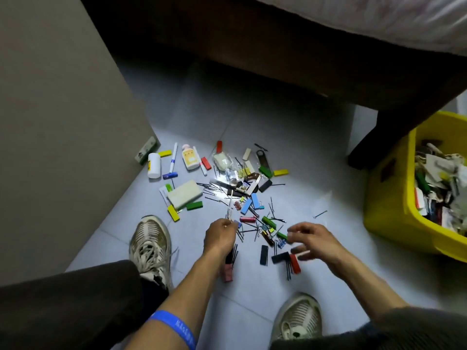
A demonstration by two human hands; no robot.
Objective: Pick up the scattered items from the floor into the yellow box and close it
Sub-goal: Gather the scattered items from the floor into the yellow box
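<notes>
Black hairpins (pixel 262 232) lie strewn between my fingers, left hand (pixel 220 235) pinching a thin white stick (pixel 229 210), right hand (pixel 309 239) spread wide and empty; risk: pins slipping before the yellow box (pixel 394 198), well right.

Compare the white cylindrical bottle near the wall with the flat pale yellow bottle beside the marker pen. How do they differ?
The white cylindrical bottle is round-bodied and plain white with a small yellow label patch; the flat pale yellow bottle is flat-sided, with a large orange-framed front label. The white bottle's cap matches its body; the yellow bottle has a pinkish cap. The white one lies nearer the wall. Both lie on the floor, caps pointing away from the person.
</notes>
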